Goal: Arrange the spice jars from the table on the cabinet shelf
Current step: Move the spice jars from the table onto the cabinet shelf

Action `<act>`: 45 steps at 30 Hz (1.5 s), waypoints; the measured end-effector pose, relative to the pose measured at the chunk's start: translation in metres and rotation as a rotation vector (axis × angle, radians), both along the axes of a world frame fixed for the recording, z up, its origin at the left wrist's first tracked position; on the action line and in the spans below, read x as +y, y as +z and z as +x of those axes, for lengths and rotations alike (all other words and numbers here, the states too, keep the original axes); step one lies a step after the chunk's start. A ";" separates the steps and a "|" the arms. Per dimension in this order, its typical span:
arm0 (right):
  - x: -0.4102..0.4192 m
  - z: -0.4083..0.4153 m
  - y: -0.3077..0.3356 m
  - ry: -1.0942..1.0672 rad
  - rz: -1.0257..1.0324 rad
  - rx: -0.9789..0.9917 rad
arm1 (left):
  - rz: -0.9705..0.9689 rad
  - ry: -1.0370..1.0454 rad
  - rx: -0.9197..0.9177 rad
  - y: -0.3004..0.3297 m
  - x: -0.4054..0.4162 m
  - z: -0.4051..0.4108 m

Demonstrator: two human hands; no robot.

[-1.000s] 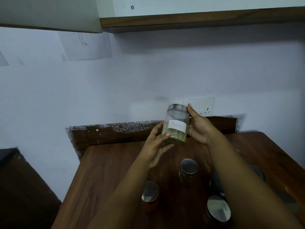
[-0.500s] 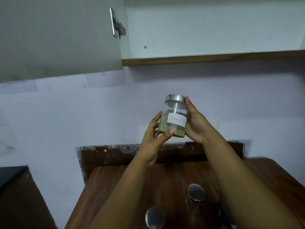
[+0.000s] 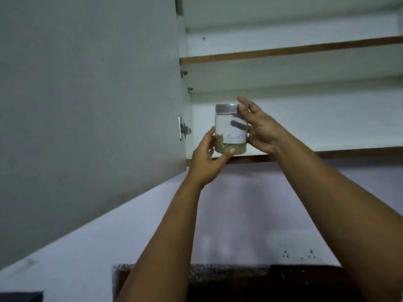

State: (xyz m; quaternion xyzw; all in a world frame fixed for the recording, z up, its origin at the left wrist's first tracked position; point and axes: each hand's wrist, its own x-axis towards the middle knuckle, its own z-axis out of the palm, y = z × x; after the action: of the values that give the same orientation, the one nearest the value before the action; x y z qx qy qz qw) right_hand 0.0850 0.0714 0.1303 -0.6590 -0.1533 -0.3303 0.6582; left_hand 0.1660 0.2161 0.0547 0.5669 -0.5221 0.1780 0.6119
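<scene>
Jar label [image 3: 233, 137]: handwriting too blurred to read. Cabinet door [image 3: 87, 105] cut off at left and top edges. Worktop [image 3: 239, 286] only a dark strip at bottom edge. Both forearms run off bottom.

The spice jar [image 3: 230, 129] stands upright between the two hands: the left hand [image 3: 207, 159] is at its lower left, the right hand [image 3: 260, 129] against its right side. Behind the hands lies the lower cabinet shelf [image 3: 327, 152], the jar seemingly at its front edge. Left of the left hand hangs the open cabinet door [image 3: 87, 105]; above the right hand is the upper shelf [image 3: 283, 52]. Below the right hand, a wall socket [image 3: 298, 255].
</scene>
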 end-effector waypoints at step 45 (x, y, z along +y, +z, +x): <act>-0.003 0.150 -0.002 -0.491 -0.637 0.186 | -0.049 1.046 -0.599 -0.059 -0.045 0.080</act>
State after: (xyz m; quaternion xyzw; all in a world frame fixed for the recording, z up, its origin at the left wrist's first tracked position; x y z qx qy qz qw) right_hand 0.2348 0.0688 0.1281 -0.8737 -0.0261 -0.3525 0.3342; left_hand 0.2460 0.1715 -0.0038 0.6593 -0.3193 0.6192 0.2826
